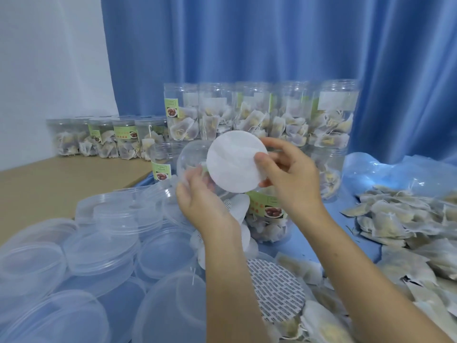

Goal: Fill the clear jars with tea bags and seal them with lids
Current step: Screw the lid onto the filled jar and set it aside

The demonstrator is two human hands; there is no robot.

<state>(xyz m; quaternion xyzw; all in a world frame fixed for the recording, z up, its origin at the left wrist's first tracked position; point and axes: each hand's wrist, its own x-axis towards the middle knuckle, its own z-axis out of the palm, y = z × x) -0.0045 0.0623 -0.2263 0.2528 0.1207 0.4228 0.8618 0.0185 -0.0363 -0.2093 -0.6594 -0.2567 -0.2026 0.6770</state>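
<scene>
Right hand (284, 174) pinches a white round liner disc (235, 162) by its edge, thumb on its face. Left hand (200, 201) grips a clear lid (190, 157) tilted behind the disc. Filled jar (269, 219) just below the hands. Loose tea bags (395, 219) to the right, spare lids (99, 243) to the left on the table (37, 186).

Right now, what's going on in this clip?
A person is packing tea bags into clear jars. The right hand pinches a white round liner disc, holding it up against a clear lid gripped by the left hand. Below the hands stands a filled, labelled jar, not yet capped. Loose lids lie at left, loose tea bags at right, and filled jars are stacked behind.
</scene>
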